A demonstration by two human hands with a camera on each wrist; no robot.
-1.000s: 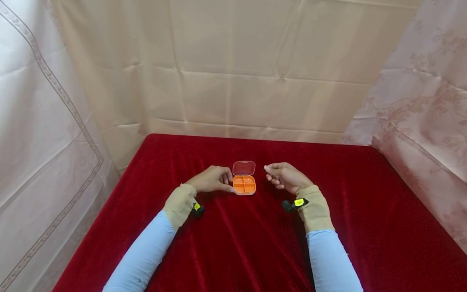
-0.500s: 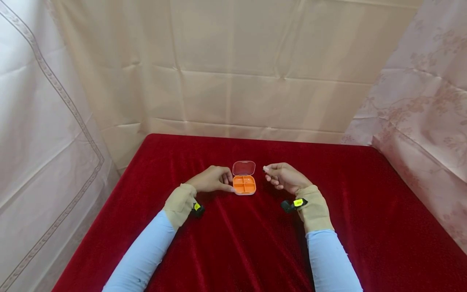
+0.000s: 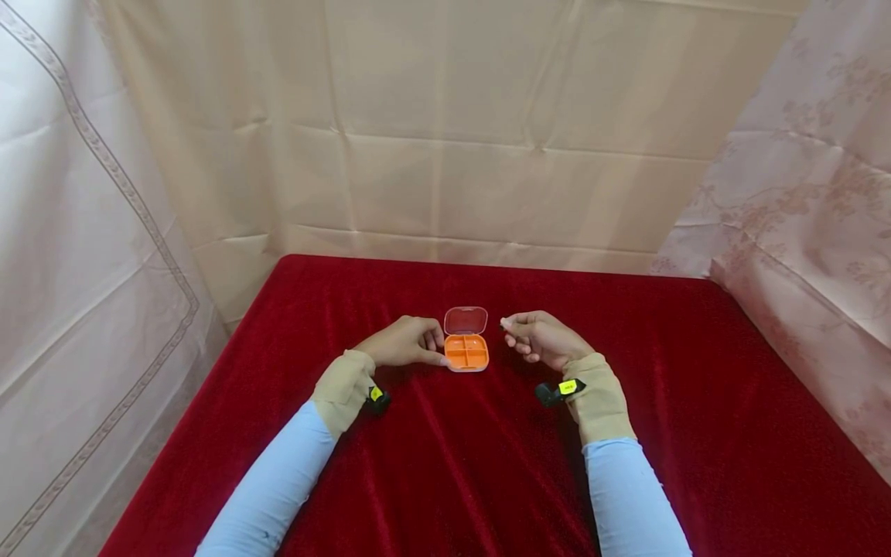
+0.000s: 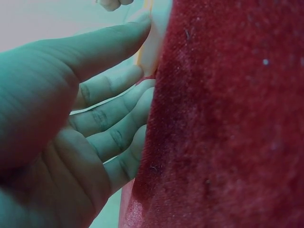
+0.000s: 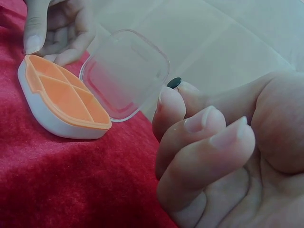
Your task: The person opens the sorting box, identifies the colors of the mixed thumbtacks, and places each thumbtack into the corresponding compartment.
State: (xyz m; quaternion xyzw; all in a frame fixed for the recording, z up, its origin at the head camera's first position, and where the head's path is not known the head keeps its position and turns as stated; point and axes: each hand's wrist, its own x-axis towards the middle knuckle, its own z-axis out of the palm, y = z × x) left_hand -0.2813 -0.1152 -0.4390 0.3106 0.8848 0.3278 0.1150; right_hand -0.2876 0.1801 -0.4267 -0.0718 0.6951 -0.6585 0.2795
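An orange-and-white pill box point(image 3: 466, 353) with several compartments lies on the red cloth, its clear lid point(image 5: 128, 71) standing open at the back. No contents show in its compartments. My left hand point(image 3: 406, 341) holds the box at its left side, thumb on the front corner and index finger farther back. In the left wrist view that hand's point(image 4: 80, 109) other fingers rest down by the cloth. Just right of the lid, my right hand point(image 3: 546, 338) pinches a small dark, flat round disc point(image 5: 174, 83) between thumb and index finger. Its remaining fingers are curled in.
Red velvet cloth point(image 3: 487, 464) covers the table, with soft folds near the front. A beige curtain point(image 3: 445, 139) hangs behind the table, and patterned pale cloths stand at the left and right. Both wrists carry small black cameras on tan bands.
My right hand has shifted very slightly left and down with the dark disc, towards the pill box. The left hand and the box have stayed in place.
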